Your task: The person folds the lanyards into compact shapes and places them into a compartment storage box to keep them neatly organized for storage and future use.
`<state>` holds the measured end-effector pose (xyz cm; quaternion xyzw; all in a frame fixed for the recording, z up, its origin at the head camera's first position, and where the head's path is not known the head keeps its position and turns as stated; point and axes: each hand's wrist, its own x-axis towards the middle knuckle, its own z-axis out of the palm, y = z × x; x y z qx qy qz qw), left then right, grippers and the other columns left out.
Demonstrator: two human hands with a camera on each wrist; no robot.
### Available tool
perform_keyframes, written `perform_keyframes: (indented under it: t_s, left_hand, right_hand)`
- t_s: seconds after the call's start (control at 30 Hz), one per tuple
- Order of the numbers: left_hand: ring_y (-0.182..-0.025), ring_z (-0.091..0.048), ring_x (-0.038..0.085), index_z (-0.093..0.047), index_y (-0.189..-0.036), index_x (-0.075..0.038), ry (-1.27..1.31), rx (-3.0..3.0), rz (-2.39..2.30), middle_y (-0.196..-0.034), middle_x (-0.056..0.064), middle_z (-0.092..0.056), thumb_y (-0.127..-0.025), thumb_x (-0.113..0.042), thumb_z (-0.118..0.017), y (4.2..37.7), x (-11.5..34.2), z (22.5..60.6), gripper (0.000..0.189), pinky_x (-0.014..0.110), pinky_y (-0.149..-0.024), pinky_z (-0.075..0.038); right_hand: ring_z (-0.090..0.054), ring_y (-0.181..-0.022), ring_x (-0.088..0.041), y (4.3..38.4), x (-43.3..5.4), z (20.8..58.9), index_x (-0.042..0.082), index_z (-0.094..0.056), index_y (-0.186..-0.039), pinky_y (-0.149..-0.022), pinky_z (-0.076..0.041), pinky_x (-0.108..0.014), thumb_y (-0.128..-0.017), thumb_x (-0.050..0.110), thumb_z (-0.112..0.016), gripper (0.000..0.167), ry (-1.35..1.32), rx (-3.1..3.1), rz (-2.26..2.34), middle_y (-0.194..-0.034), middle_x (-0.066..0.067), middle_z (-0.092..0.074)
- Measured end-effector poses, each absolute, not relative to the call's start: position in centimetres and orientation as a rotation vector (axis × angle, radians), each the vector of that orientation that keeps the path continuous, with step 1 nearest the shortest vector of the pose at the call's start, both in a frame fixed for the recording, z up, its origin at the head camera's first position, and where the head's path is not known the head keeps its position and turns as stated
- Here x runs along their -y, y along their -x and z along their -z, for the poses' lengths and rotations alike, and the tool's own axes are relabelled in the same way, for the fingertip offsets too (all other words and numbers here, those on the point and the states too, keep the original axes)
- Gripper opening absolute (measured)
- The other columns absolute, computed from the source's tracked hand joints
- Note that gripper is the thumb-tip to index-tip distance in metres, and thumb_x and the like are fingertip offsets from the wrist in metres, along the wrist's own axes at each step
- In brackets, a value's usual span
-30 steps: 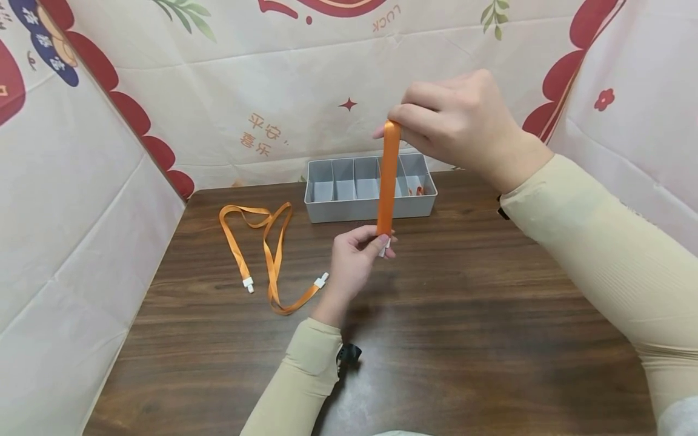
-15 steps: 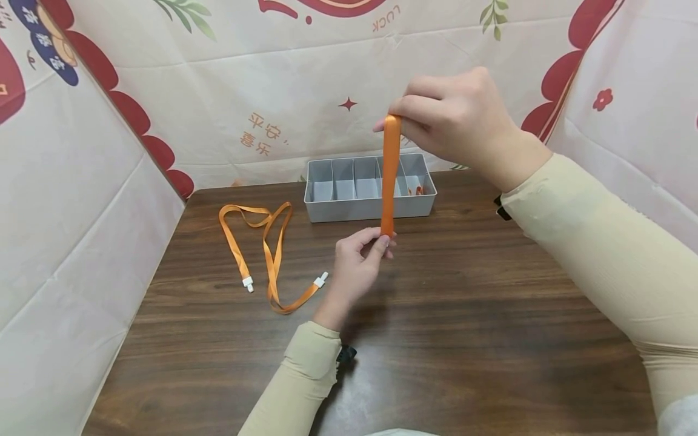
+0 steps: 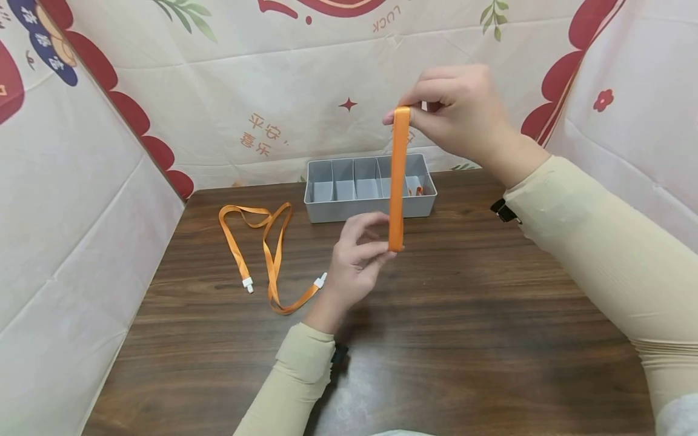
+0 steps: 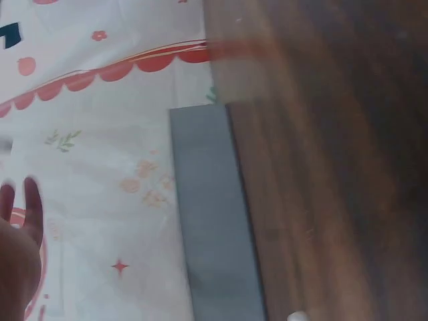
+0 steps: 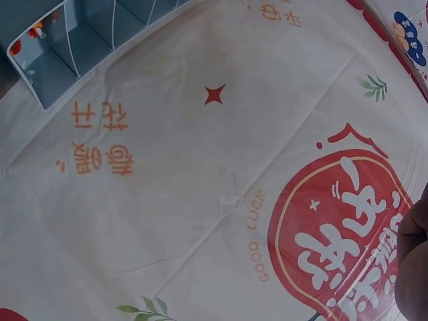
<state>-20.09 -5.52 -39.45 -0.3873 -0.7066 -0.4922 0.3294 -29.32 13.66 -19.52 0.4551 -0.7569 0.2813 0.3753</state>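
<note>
Head view: orange strap [image 3: 399, 181] upright at 2 o'clock, in front of gray divided box [image 3: 340, 212]. Right hand [image 3: 460, 109] pinches strap's top; left hand [image 3: 357, 263] touches its lower end, can't tell if pinched. Orange lanyard [image 3: 278, 257] with white clips lies at 8 o'clock on wood table [image 3: 463, 339]. Left wrist view: fingers at 8 o'clock, box wall at 6, grip not shown. Right wrist view: sliver of hand at 4 o'clock, box at 10, grip unclear.
</note>
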Motion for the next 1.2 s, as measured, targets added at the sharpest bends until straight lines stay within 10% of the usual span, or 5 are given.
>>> perform_keyframes:
  t_s: [0.27, 0.57, 0.87, 1.2]
  left_hand:
    - [-0.136, -0.049, 0.038, -0.087, -0.094, -0.013, 1.346, 1.840, 1.071, -0.147, 0.028, -0.061, -0.089, -0.005, -0.083, 19.0, 6.7, 35.9, 0.010, 0.042, -0.106, -0.051]
    - [-0.116, -0.041, 0.034, -0.088, -0.096, -0.024, 1.345, 1.796, 0.913, -0.148, 0.026, -0.062, -0.083, 0.006, -0.067, 17.5, 7.9, 33.0, 0.039, 0.043, -0.093, -0.041]
    - [-0.163, -0.011, 0.041, -0.087, -0.088, -0.018, 1.243, 1.764, 1.045, -0.172, -0.021, -0.029, -0.088, -0.009, -0.085, 20.0, 8.9, 33.1, 0.009, 0.069, -0.128, -0.020]
    - [-0.168, 0.003, 0.025, -0.086, -0.092, -0.006, 1.135, 1.957, 1.492, -0.169, 0.019, -0.040, -0.083, 0.005, -0.085, 22.4, 9.5, 33.9, 0.014, 0.054, -0.135, -0.008]
  right_hand:
    - [-0.038, -0.059, 0.003, 29.2, -13.0, 19.9, 0.006, -0.086, -0.085, -0.057, -0.029, -0.014, -0.089, 0.007, -0.086, 0.004, -1.259, 1.981, -0.812, -0.063, -0.003, -0.066]
    - [-0.051, -0.053, -0.010, 29.0, -13.0, 22.1, 0.019, -0.087, -0.083, -0.051, -0.038, -0.018, -0.088, 0.019, -0.090, 0.006, -1.137, 2.360, -1.021, -0.069, 0.000, -0.072]
    - [-0.041, -0.061, -0.013, 28.3, -12.1, 27.6, 0.018, -0.084, -0.098, -0.058, -0.039, -0.027, -0.097, 0.025, -0.078, 0.009, -0.837, 2.938, -1.279, -0.071, 0.006, -0.062]
    - [-0.067, -0.085, -0.018, 24.9, -11.1, 31.9, -0.003, -0.054, -0.105, -0.074, -0.060, -0.022, -0.090, -0.012, -0.073, 0.026, -0.983, 2.327, -1.839, -0.100, -0.007, -0.058]
